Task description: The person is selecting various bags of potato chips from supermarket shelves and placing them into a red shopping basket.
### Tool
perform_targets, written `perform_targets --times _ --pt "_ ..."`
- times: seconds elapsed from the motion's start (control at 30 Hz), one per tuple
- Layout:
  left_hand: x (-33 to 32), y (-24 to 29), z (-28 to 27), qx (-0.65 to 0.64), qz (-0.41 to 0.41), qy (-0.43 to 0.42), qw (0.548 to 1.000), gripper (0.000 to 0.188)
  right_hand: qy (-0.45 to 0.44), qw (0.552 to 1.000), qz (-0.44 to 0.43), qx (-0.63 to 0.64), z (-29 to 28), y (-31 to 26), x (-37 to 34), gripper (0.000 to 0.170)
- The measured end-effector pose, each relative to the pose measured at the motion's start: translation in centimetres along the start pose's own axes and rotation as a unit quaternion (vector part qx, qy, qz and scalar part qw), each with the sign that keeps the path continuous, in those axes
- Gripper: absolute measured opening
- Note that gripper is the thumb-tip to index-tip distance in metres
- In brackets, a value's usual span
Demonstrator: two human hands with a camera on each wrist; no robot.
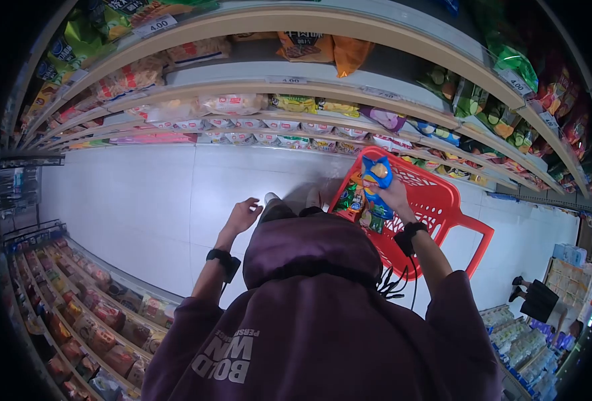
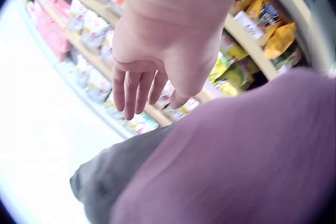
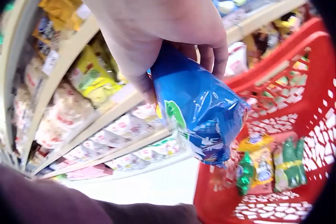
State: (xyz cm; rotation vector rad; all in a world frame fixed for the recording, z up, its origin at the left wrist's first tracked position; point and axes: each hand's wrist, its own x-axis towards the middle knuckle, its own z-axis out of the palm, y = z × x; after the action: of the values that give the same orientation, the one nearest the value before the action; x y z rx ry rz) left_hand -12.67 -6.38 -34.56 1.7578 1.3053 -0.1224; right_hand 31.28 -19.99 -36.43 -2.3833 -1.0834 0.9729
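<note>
A shiny blue snack bag [image 3: 197,106] is gripped in my right hand [image 1: 392,195], thumb on one side and fingers on the other. In the head view this bag [image 1: 376,175] overlaps the red shopping basket [image 1: 441,189]. Inside the basket, orange, yellow and green snack packs [image 3: 262,166] lie at the bottom, seen past the blue bag in the right wrist view. On the other side of my body, my left hand [image 1: 244,215] hangs in the air over the floor, holding nothing. Its fingers [image 2: 140,90] point down, loosely relaxed, in the left wrist view.
Shelves [image 1: 289,87] of bagged snacks with price tags curve across the front. Another packed rack [image 1: 95,314] stands behind on the left. A person in dark clothes [image 1: 543,301] is at the far right. White floor tiles [image 1: 129,200] stretch left.
</note>
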Motion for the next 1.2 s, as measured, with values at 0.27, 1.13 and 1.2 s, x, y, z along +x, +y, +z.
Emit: perform_targets --times 0.27,1.13,1.2 --pt "-9.8 -13.0 3.5 0.066 -0.249 -0.136 0.957 0.039 0.046 0.974 0.219 -0.031 3.5 11.7 -4.3 0.074" --pt "0.9 -11.3 4.5 -0.031 -0.059 0.006 0.998 0.035 0.192 0.879 -0.425 0.101 -19.2 -26.6 -4.6 0.016" --pt "-0.1 -11.9 5.0 -0.044 -0.094 -0.003 0.995 0.034 0.283 0.841 -0.460 0.031 -22.4 -28.3 -4.3 0.016"
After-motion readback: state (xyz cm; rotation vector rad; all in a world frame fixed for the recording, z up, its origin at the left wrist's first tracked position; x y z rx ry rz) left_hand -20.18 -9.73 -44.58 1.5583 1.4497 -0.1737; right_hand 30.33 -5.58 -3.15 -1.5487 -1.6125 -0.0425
